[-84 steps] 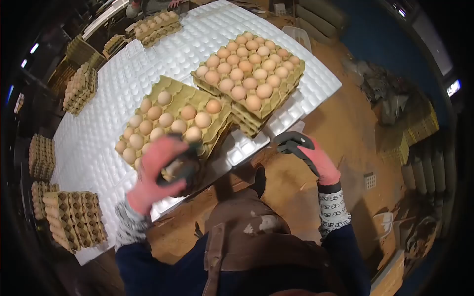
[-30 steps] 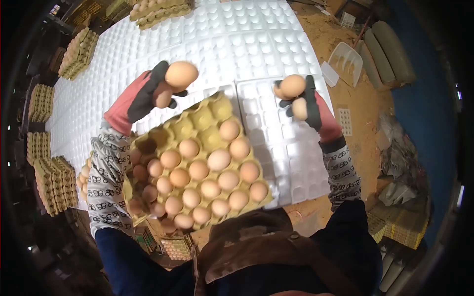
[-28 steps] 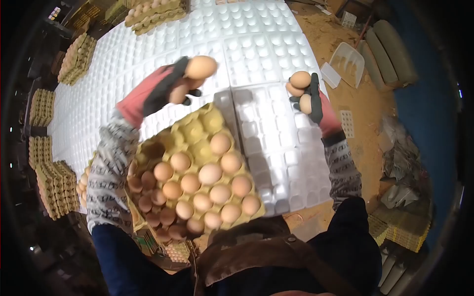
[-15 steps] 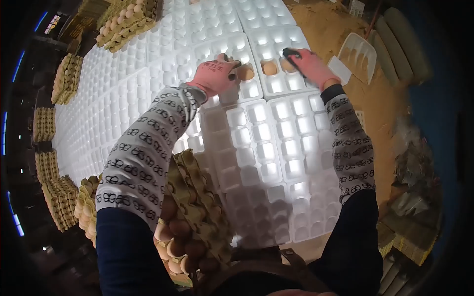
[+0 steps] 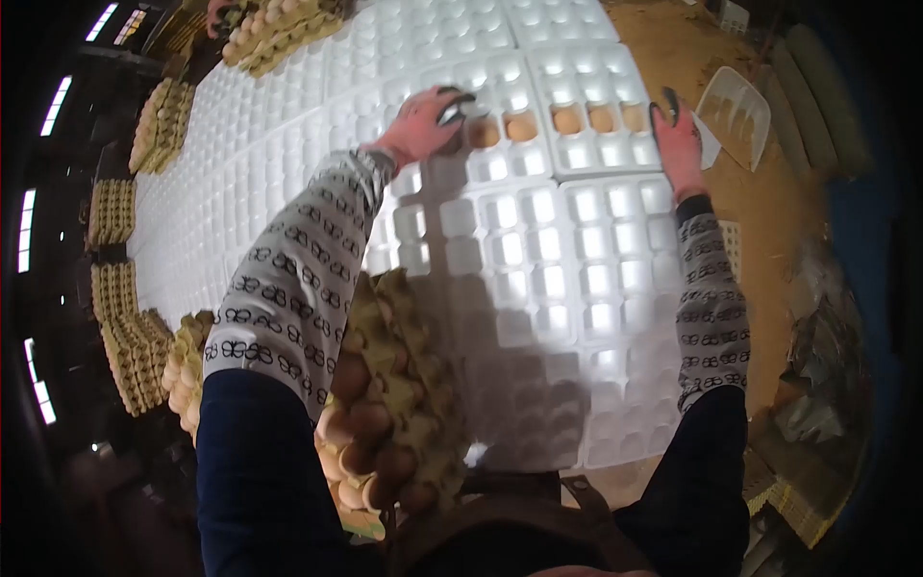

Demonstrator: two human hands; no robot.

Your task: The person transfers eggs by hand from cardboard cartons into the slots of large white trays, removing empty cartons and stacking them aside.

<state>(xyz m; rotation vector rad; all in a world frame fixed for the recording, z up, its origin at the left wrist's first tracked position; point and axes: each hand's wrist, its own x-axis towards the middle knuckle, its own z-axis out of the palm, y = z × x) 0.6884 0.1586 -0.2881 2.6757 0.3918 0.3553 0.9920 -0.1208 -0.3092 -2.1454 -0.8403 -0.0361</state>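
Both arms reached forward, well apart. The left forearm [image 5: 288, 269] slanted inward, and the left hand [image 5: 421, 127] turned its pink-gloved back upward, its dark-tipped fingers [image 5: 452, 96] bent and pointing inward; its palm was hidden. The right forearm [image 5: 712, 298] ran nearly straight ahead, and the right hand [image 5: 677, 144] leaned slightly inward, fingers pointing forward, thumb and fingertips parted.

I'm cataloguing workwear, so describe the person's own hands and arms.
The left hand and right hand wear pink gloves with dark fingertips; a dark cuff shows at the right wrist. Pale oversleeves with rows of black looped motifs cover the forearms, above them dark navy sleeves.
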